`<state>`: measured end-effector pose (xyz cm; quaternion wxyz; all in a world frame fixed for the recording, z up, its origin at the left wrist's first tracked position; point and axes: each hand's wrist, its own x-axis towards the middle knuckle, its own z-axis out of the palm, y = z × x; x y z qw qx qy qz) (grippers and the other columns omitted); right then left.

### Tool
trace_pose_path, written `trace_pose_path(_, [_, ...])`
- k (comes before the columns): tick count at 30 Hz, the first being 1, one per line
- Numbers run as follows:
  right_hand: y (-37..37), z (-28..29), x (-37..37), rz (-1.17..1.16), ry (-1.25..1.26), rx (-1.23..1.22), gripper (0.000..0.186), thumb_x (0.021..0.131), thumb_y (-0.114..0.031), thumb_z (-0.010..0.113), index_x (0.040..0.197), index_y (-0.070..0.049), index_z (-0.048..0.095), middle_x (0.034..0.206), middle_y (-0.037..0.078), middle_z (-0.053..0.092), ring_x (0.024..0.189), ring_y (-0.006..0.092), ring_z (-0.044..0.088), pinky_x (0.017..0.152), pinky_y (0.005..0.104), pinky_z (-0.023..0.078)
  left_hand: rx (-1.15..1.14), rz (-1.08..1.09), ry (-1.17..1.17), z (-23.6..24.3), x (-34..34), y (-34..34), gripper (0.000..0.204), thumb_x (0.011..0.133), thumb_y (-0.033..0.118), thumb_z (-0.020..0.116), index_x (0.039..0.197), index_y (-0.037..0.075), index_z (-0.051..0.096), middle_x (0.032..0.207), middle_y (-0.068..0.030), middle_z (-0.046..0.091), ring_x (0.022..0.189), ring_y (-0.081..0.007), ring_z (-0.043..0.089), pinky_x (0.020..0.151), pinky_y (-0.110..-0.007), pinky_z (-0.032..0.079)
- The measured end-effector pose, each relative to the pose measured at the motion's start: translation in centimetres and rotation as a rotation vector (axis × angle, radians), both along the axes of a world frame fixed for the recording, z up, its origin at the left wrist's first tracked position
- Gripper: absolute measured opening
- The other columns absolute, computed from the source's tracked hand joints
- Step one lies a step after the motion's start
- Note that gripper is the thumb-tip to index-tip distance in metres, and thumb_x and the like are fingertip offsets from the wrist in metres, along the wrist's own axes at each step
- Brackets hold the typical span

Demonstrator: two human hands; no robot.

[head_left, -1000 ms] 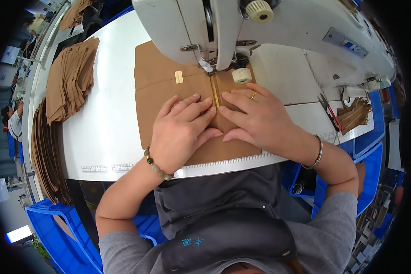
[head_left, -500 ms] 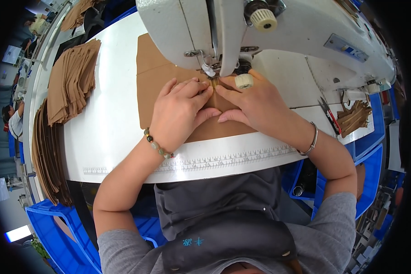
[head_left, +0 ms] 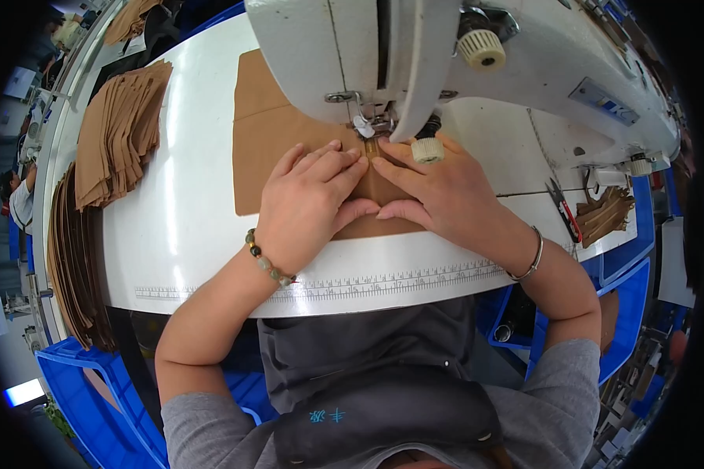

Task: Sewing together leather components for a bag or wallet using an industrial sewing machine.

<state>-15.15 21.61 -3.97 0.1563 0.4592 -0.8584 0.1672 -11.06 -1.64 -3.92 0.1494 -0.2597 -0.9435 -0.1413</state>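
The brown flat cloth panel point(head_left: 270, 156) lies on the white smooth worktop point(head_left: 184, 203), its far part running beneath the head of the white metal sewing machine point(head_left: 540, 62). A narrow gold-yellow strip point(head_left: 371, 147) on the panel leads straight to the machine's needle area. Just on the near side of the machine, the left hand point(head_left: 313, 191) and right hand point(head_left: 442, 184) rest palm down on the cloth, one each side of the strip. Each grip is spread rather than closed, fingers flattened on the panel, thumb tips nearly meeting; no pinch shows, though a cream knob hides some right fingers.

The work looks partway along: cloth beyond the needle is probably stitched, while the short length under the fingers appears left to sew. Stitches are too small to make out. Left of the machine stands a fanned stack of brown cloth pieces point(head_left: 125, 133), whose stage I cannot tell.
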Motion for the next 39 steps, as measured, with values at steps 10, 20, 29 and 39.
trace_pose_path(10, [-0.2,-0.2,-0.4,-0.013,-0.053,-0.051,0.053,0.075,-0.041,0.083,0.112,-0.005,0.073,0.114,0.008,0.07,0.114,0.0286,0.064,0.11,0.047,0.046,-0.015,0.007,0.016,0.2,-0.5,-0.1,0.052,0.084,0.043,0.077,0.123,0.008,0.074,0.126,-0.0043,0.071,0.125,-0.0244,0.064,0.11,-0.048,0.045])
trace_pose_path(20, [-0.2,-0.1,-0.8,0.006,-0.101,-0.097,0.045,0.076,-0.035,0.083,0.107,-0.003,0.074,0.109,0.01,0.069,0.107,0.0312,0.064,0.108,0.0479,0.047,-0.029,0.014,0.024,0.2,-0.8,-0.1,0.051,0.086,0.041,0.075,0.125,0.008,0.074,0.125,-0.003,0.071,0.115,-0.0232,0.066,0.109,-0.048,0.046])
trace_pose_path(29, [1.2,-0.3,-2.1,0.034,-1.203,-0.974,0.028,0.086,-0.027,0.082,0.101,-0.003,0.076,0.088,0.011,0.066,0.094,0.0246,0.063,0.088,0.034,0.049,-0.056,0.019,0.069,0.0,-0.4,0.1,0.06,0.081,0.05,0.076,0.127,0.011,0.073,0.127,-0.0021,0.071,0.118,-0.0237,0.066,0.109,-0.05,0.046])
trace_pose_path(39, [0.0,-0.8,-0.4,-0.056,-0.092,-0.089,0.037,0.085,-0.032,0.078,0.113,-0.008,0.074,0.121,0.007,0.072,0.125,0.0296,0.061,0.117,0.0538,0.039,-0.049,0.03,0.036,0.2,-0.1,0.3,0.065,0.078,0.052,0.077,0.126,0.01,0.073,0.128,-0.0045,0.071,0.125,-0.026,0.064,0.109,-0.05,0.046])
